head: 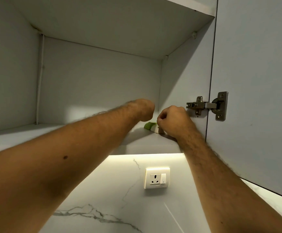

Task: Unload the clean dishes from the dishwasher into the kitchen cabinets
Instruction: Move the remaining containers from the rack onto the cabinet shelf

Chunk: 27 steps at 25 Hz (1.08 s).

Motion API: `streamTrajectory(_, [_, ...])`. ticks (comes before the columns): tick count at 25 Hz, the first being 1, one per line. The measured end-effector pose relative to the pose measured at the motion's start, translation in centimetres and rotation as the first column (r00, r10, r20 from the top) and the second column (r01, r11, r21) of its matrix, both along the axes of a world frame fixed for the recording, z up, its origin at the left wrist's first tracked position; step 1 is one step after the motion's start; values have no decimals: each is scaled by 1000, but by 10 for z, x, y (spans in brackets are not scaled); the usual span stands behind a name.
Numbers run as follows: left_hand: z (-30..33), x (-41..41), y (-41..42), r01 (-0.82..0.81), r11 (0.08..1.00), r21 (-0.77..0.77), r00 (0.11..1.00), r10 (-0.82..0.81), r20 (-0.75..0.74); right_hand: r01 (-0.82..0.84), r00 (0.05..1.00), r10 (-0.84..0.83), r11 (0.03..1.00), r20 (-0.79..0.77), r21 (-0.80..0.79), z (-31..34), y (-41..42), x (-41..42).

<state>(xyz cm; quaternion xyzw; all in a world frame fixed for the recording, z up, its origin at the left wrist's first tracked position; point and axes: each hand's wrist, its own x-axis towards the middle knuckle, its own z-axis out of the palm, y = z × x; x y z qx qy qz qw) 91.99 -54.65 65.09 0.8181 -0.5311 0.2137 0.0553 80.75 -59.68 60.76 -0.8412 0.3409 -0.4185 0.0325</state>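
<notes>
Both my arms reach up into an open wall cabinet. A small green and white dish point(150, 126) lies on the cabinet's bottom shelf point(52, 132) near the right wall, mostly hidden by my hands. My right hand point(172, 121) is curled, its fingers closed on the right end of the dish. My left hand point(144, 109) is bent down at the wrist just above the left end of the dish. Its fingers are hidden behind the wrist, so whether it touches the dish is unclear.
The cabinet door point(254, 81) stands open on the right, held by a metal hinge point(207, 105) close to my right hand. An upper shelf point(120, 31) spans the cabinet overhead. Below, a wall socket point(157, 178) sits on the lit marble backsplash point(103, 190).
</notes>
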Motion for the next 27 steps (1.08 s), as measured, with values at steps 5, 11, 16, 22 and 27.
streamTrajectory(5, [-12,-13,43,-13,993,-115,998,20,57,39,998,-36,998,53,-54,0,6,0])
streamTrajectory(11, [-47,-28,58,-45,987,-157,996,57,74,28,990,-42,994,-133,-102,-4,10,-2])
streamTrajectory(16, [-43,-42,85,111,931,-347,977,-39,208,64,997,-53,975,58,-212,-12,49,-30])
streamTrajectory(22, [-109,-63,128,453,716,-531,891,-393,229,145,973,-99,964,206,-222,-72,100,-88])
streamTrajectory(27, [-178,-101,150,530,546,-649,784,-607,131,296,948,-263,934,177,-199,-124,143,-136])
